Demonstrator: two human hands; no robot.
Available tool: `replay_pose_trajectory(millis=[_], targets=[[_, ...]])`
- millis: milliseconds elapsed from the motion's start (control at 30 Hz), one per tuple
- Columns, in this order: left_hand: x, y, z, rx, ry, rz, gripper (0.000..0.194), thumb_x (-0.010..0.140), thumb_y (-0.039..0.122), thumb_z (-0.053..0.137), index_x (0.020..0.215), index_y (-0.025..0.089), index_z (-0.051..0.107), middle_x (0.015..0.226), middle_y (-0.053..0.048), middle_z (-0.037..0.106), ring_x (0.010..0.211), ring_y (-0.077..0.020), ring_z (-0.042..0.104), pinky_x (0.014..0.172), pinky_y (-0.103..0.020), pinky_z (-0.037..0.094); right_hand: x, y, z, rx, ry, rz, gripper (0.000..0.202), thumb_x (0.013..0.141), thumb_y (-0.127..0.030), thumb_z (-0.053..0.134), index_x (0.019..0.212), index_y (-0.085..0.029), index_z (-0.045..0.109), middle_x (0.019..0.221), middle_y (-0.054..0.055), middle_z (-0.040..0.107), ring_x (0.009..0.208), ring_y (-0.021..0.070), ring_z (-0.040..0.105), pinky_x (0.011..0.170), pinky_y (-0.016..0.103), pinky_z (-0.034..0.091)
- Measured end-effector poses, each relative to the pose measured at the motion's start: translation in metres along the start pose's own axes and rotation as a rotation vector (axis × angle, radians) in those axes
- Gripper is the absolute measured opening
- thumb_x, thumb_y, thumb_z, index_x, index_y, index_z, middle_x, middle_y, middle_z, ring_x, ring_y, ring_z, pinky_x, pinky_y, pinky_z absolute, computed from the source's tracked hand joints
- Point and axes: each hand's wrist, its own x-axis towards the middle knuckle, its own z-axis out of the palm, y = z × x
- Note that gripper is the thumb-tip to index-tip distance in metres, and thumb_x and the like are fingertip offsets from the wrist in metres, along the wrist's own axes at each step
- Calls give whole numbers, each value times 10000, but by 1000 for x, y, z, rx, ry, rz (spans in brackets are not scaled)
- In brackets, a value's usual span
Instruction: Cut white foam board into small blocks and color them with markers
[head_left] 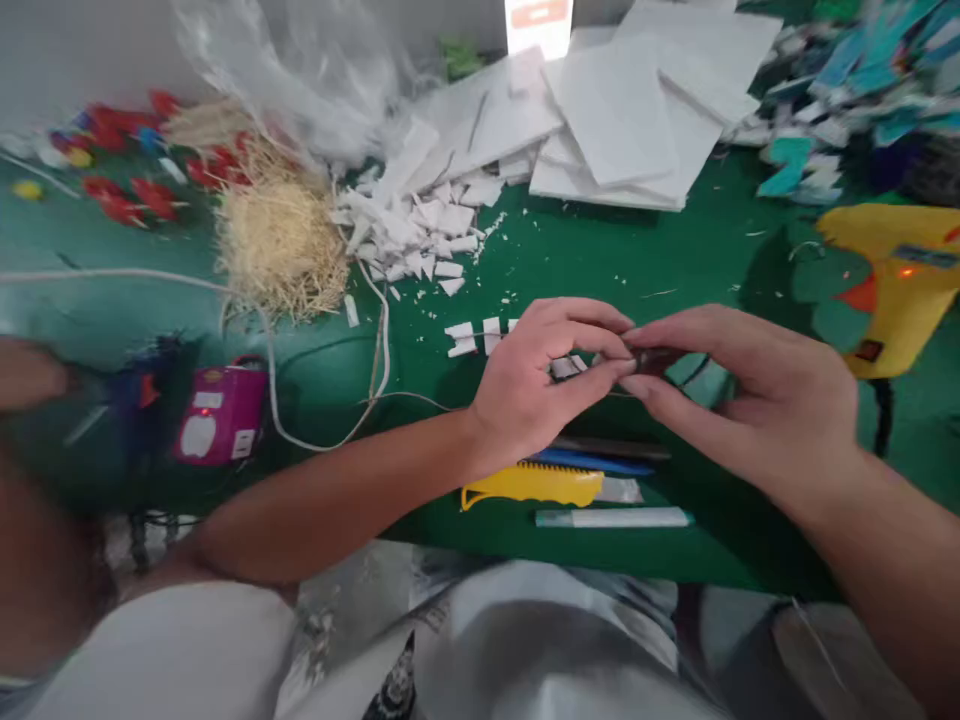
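Both hands are meeting over the middle of the green surface (675,250), fingertip to fingertip. The left hand (536,385) is curling closed, its thumb and forefinger pinching a small white piece (564,367) that looks like a foam offcut. The right hand (739,385) is coming in from the right side, thumb and forefinger pinched closed on a small dark item (654,360) that is too blurred to name. The white piece and the dark item are lying just beside each other, possibly touching, between the two sets of fingertips, so the held things are sitting directly at the tips of both hands, level with each other along a left-to-right line. Neither hand is clearly nearer; they are sharing the joint.

Below the hands, toward the near edge, a yellow utility knife (532,484) is lying with its long axis running left to right, a blue tool (596,462) just behind it and a white pen-like stick (611,517) in front, all parallel. Near the right edge a yellow glue gun (896,275) is resting. Toward the far edge, white foam boards (622,110) are stacked, with foam scraps (420,235) strewn beside a heap of straw-coloured shreds (281,245). A magenta device (220,413) with a white cable (322,440) is sitting near the left edge.
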Motion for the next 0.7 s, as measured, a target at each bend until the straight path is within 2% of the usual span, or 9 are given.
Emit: replay_pose_trajectory(millis=[100, 200, 333, 433, 467, 500, 533, 600, 700], targets=[[-1, 2, -2, 29, -11, -17, 63, 1012, 277, 758, 974, 228, 756, 1180, -64, 818, 1165, -192, 760, 1049, -360, 585, 1, -2, -3, -34, 5, 43, 70, 992, -218, 735, 1030, -272, 713, 901, -29, 840, 732, 122, 781, 582, 220, 563], [-1, 4, -3, 46, -22, -23, 80, 1019, 292, 749, 966, 232, 747, 1187, -60, 818, 1173, -195, 759, 1064, -371, 580, 3, -4, -9, -69, 12, 51, 162, 969, -137, 714, 967, -298, 708, 865, -60, 836, 687, 115, 763, 498, 229, 493], [1, 5, -2, 33, -19, -38, 88, 1021, 282, 745, 951, 230, 733, 1178, -54, 820, 1169, -191, 759, 1081, -377, 572, 4, -4, -17, -89, 56, 57, 215, 905, -87, 736, 889, -299, 700, 812, -66, 810, 672, 116, 747, 548, 236, 535], [1, 3, 0, 5, 29, -58, 89, 1010, 276, 758, 935, 234, 734, 1151, -42, 822, 1157, -190, 759, 1071, -373, 575, -1, 0, -21, -51, 163, 160, 148, 911, -162, 767, 869, -297, 724, 823, -30, 799, 706, 134, 747, 631, 268, 596], [0, 3, 0, -3, 42, -63, 87, 1007, 273, 763, 934, 235, 736, 1146, -39, 821, 1152, -188, 759, 1065, -370, 577, -3, 2, -21, -15, 169, 209, 88, 929, -218, 764, 897, -299, 745, 844, -8, 799, 717, 150, 748, 647, 292, 611], [0, 2, 0, -8, 49, -63, 84, 1005, 272, 766, 935, 235, 738, 1142, -38, 821, 1148, -186, 759, 1061, -367, 578, -5, 4, -21, 34, 233, 249, 37, 951, -271, 740, 957, -298, 764, 879, 19, 801, 743, 171, 751, 664, 322, 621], [0, 2, 0, -9, 49, -61, 83, 1004, 273, 767, 937, 235, 739, 1142, -38, 820, 1146, -186, 760, 1060, -366, 578, -7, 6, -21, 95, 240, 244, 91, 965, -329, 726, 1034, -297, 777, 912, 36, 804, 776, 188, 760, 691, 342, 637], [0, 3, -1, 3, 34, -57, 78, 1006, 268, 762, 943, 229, 739, 1143, -47, 818, 1153, -189, 760, 1068, -369, 575, -7, 8, -20, 103, 195, 201, 225, 953, -365, 750, 1171, -312, 777, 1009, 45, 812, 813, 200, 767, 741, 365, 655], [0, 5, -2, 38, -4, -29, 69, 1014, 257, 749, 963, 212, 738, 1164, -73, 813, 1176, -198, 756, 1076, -372, 572, -3, 8, -18, -29, 38, 53, 311, 944, -323, 784, 1253, -340, 754, 1139, 33, 828, 881, 200, 799, 786, 347, 669]])
